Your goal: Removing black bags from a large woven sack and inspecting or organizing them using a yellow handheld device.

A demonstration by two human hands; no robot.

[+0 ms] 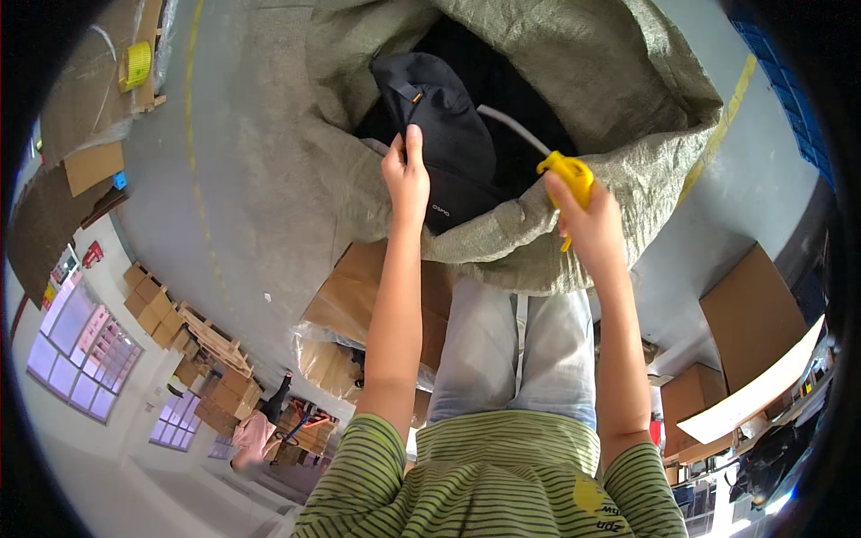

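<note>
Soft black fabric backpack (444,134), probably light and limp, lies in the mouth of the large grey-green woven sack (628,117). Your left hand (405,175) pinches its edge; your right hand (587,215) grips a yellow plastic tool (567,170). Grasp seams, not loose cloth.

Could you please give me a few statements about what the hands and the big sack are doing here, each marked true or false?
1. The left hand grips a black bag at the mouth of the woven sack. True.
2. The right hand is empty. False: it holds a yellow tool with a pale hose running into the sack.
3. The sack is bright red plastic. False: it is grey-green woven material.
4. The person wears a green striped shirt. True.
5. Brown cardboard boxes stand on the floor nearby. True.
</note>
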